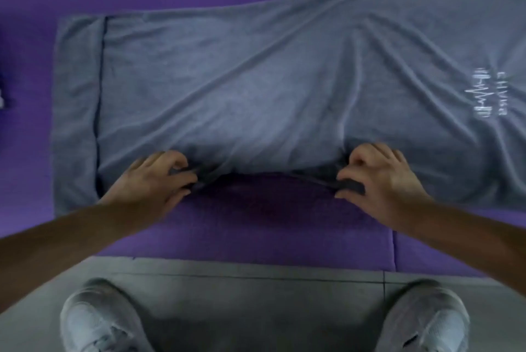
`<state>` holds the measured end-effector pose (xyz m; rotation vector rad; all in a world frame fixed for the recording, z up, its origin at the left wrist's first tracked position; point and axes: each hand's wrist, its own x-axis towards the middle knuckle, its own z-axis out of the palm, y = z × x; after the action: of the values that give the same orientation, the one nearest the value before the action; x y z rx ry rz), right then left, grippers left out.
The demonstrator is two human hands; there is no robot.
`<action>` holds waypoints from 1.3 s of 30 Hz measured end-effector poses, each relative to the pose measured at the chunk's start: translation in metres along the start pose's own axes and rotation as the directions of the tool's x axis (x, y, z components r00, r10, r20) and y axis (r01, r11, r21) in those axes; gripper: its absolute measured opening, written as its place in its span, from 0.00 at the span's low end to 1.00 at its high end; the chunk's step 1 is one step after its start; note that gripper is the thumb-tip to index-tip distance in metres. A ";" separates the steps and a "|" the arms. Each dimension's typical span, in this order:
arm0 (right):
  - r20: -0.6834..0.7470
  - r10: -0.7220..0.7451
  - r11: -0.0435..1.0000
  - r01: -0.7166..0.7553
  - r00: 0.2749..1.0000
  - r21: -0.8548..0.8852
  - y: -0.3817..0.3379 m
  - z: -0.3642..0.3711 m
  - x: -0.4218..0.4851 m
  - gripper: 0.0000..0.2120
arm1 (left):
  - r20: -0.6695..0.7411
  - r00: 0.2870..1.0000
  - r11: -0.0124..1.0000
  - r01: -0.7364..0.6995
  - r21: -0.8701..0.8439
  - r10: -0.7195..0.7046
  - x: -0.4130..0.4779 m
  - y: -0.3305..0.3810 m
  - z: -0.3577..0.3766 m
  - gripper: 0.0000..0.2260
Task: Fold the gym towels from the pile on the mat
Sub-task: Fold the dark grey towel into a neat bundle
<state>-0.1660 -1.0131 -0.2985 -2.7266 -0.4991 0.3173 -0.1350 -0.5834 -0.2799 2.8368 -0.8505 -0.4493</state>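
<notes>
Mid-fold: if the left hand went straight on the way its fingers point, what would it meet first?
The grey towel itself: the left hand pinches its near edge, and the lifted cloth lies directly ahead. Nothing else seems to stand in that line.
</notes>
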 end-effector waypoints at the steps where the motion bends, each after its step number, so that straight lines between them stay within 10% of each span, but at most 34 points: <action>1: 0.006 0.047 0.999 -0.047 0.999 0.008 -0.002 0.000 0.000 0.13 | -0.035 0.998 0.998 0.053 -0.035 -0.055 -0.004 -0.001 0.005 0.16; 7: 0.021 0.073 0.995 -0.072 0.997 -0.064 -0.007 -0.003 0.002 0.05 | -0.105 0.987 0.989 0.115 -0.091 -0.124 -0.024 0.004 0.023 0.23; 15: 0.166 -0.025 1.000 0.028 0.986 -0.013 -0.012 -0.002 -0.029 0.11 | -0.135 0.957 0.958 0.231 -0.171 -0.255 -0.023 -0.005 0.013 0.05; 23: 0.158 -0.225 0.974 0.221 0.962 0.042 -0.065 0.007 0.007 0.10 | -0.243 0.970 1.000 -0.001 -0.013 -0.002 -0.057 -0.015 0.026 0.12; 31: 0.237 -0.139 0.990 0.136 0.962 0.028 -0.079 0.027 0.024 0.13 | -0.139 0.869 0.837 0.396 -0.378 -0.474 -0.070 -0.026 0.033 0.17; 39: 0.254 -0.228 0.974 0.219 0.940 0.064 -0.080 0.023 0.028 0.03 | -0.090 0.915 0.873 0.341 -0.348 -0.393 -0.072 -0.041 0.014 0.04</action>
<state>-0.1704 -0.9254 -0.2938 -2.5729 -0.8582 0.6212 -0.1757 -0.5101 -0.2848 2.6687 -0.1740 -0.3595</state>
